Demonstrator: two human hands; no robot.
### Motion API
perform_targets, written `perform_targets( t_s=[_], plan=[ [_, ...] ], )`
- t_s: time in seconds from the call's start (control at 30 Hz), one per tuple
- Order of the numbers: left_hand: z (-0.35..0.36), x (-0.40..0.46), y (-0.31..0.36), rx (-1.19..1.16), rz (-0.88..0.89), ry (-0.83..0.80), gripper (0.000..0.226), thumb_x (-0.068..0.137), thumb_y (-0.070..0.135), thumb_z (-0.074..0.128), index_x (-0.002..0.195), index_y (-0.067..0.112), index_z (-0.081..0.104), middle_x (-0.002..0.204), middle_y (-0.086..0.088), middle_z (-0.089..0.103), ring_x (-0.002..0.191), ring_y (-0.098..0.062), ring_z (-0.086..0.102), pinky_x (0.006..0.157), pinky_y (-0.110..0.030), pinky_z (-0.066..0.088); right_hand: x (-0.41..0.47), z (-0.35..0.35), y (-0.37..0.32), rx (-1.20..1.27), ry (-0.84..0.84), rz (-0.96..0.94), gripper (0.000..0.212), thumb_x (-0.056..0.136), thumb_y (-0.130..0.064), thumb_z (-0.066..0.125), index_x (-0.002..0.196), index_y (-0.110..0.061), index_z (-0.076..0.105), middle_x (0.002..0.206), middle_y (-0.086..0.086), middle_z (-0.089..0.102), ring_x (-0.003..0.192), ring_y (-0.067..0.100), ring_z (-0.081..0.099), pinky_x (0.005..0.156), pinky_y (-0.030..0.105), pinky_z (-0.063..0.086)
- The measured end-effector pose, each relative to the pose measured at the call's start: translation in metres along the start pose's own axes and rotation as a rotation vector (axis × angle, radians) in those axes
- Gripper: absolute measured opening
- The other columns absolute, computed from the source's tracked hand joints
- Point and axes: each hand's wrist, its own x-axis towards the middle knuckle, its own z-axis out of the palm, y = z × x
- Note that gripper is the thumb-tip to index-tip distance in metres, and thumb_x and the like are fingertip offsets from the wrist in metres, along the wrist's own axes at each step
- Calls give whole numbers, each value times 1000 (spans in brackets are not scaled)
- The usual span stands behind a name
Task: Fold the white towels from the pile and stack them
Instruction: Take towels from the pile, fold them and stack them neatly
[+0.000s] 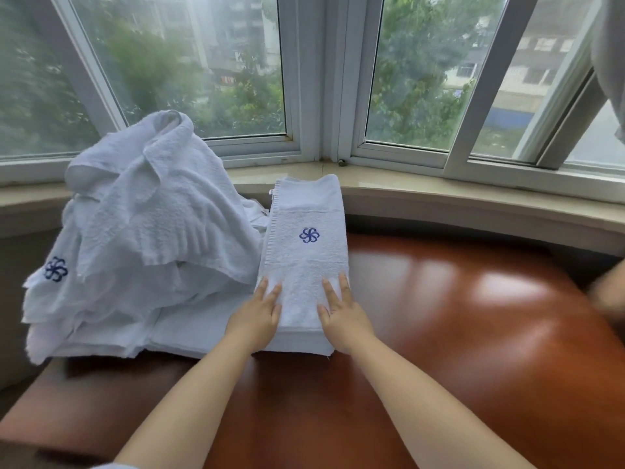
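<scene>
A long folded white towel (pixel 306 255) with a blue flower emblem lies on a stack of folded towels (pixel 297 345) in the middle of the brown table. My left hand (pixel 257 314) presses flat on the near left edge of the towel, fingers straight. On the near right edge my right hand (pixel 341 314) rests in the same way. A crumpled pile of white towels (pixel 145 225) rises to the left, touching the stack.
The glossy brown table (pixel 456 326) stretches to the right and toward me. A stone window sill (pixel 439 194) and window frames run behind. A blurred object (pixel 608 292) shows at the right edge, a grey cloth (pixel 608 55) at the upper right.
</scene>
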Motion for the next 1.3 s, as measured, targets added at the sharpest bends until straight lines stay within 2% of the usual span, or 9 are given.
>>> perform_targets(
  t_s=[0.17, 0.27, 0.4, 0.57, 0.87, 1.0, 1.17, 1.23, 1.3],
  plan=[
    [-2, -28, 15, -12, -113, -1, 51, 104, 33, 25, 154, 29, 14, 163, 4, -2, 139, -24, 35, 105, -37, 38, -11, -7, 10, -97, -28, -108, 58, 101, -45, 25, 154, -32, 3, 160, -3, -16, 138, 25, 22, 113, 40, 24],
    [-4, -44, 30, 39, -201, -11, 53, 102, 22, 28, 154, 26, 16, 163, 5, 2, 138, -25, 37, 104, -38, 39, -23, -13, 20, -165, -18, -202, 55, 101, -43, 26, 153, -27, 13, 161, -1, -4, 143, 24, 10, 118, 39, 12],
    [-13, -61, 51, 13, -330, 8, 61, 93, 8, 35, 151, 22, 25, 159, 2, 17, 134, -27, 38, 104, -38, 39, -24, -39, 14, -130, 108, -315, 42, 102, -36, 26, 133, -19, 48, 150, 4, 31, 137, 21, 24, 115, 38, 17],
    [-51, -72, 57, -23, -399, 137, 45, 91, 11, 37, 134, 19, 47, 139, -4, 42, 129, -28, 42, 101, -44, 41, -6, -84, -15, -60, 91, -431, 40, 102, -32, 31, 132, -14, 50, 139, 5, 45, 126, 25, 38, 103, 37, 34],
    [-125, -57, -12, 27, -474, 225, 47, 92, 11, 41, 138, 18, 47, 142, -4, 44, 125, -25, 45, 91, -37, 47, 34, -94, -84, 10, 68, -467, 40, 99, -28, 39, 136, -16, 46, 141, 7, 42, 126, 27, 40, 101, 39, 37],
    [-143, -33, -52, 97, -431, 279, 39, 90, 12, 48, 129, 16, 55, 137, -4, 45, 125, -25, 42, 98, -38, 43, 58, -81, -114, 10, 41, -398, 42, 98, -26, 42, 139, -17, 44, 146, 7, 37, 130, 27, 38, 103, 38, 37],
    [-158, -8, -95, 81, -276, 716, 48, 79, -1, 54, 126, 11, 59, 141, -11, 44, 127, -32, 40, 99, -46, 37, 89, -62, -161, 10, 23, -329, 43, 97, -25, 43, 140, -17, 42, 144, 6, 38, 129, 26, 39, 101, 38, 39],
    [-170, 4, -109, 70, -251, 784, 49, 77, -2, 55, 124, 9, 59, 139, -13, 45, 125, -35, 42, 99, -47, 36, 101, -60, -183, 31, 28, -308, 44, 98, -26, 42, 141, -17, 40, 144, 7, 37, 129, 27, 39, 102, 40, 39],
    [-184, 17, -122, 50, -249, 760, 48, 79, 2, 53, 126, 10, 56, 142, -12, 42, 126, -34, 39, 102, -46, 33, 112, -58, -205, 50, 26, -301, 46, 98, -27, 42, 143, -17, 37, 148, 6, 33, 131, 26, 38, 106, 44, 36]
  ],
)
